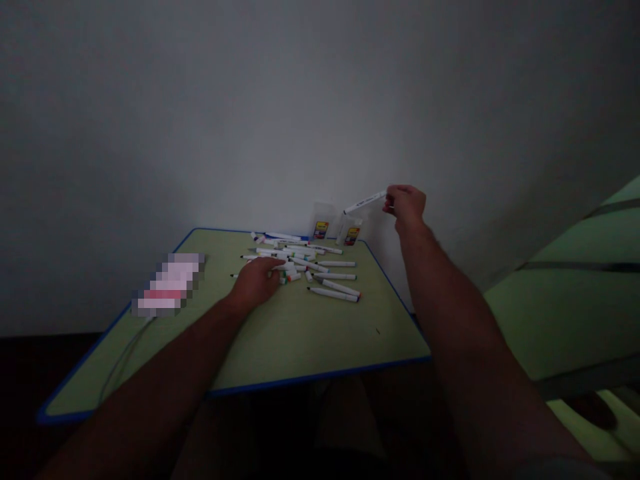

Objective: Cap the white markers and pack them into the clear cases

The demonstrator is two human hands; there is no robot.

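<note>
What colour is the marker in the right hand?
The marker is mainly white; see the head view.

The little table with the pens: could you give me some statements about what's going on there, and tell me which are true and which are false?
1. The right hand is holding a white marker. True.
2. The left hand is raised higher than the right hand. False: the left hand is down at the loose markers.
3. Two clear cases stand near the far edge of the table. True.
4. The table has red edging. False: the edging is blue.
5. Only one marker lies on the table. False: many lie there.
</note>
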